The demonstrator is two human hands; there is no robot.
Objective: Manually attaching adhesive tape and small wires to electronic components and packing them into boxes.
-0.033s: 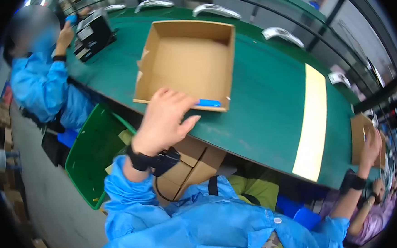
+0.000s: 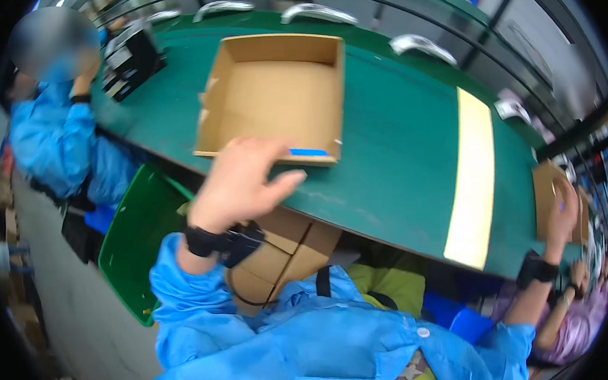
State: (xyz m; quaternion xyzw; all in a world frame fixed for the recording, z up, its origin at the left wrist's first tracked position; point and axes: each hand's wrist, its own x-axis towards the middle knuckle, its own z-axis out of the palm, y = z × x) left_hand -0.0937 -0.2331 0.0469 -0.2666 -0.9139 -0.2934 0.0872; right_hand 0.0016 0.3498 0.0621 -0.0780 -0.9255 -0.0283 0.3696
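cardboard box [image 2: 277, 97] sits open on the green table [image 2: 399, 149], and our left hand [image 2: 237, 183] rests loosely open on its near edge. our right hand [image 2: 563, 212] touches a flat cardboard piece [image 2: 547, 199]; whether it grips, we cannot tell. we'd best steady the box by its wall.

The open box [image 2: 274, 98] was plain matt brown cardboard, the table [image 2: 398, 135] smooth matt green, and the coat sleeve [image 2: 185, 295] thin blue cloth.
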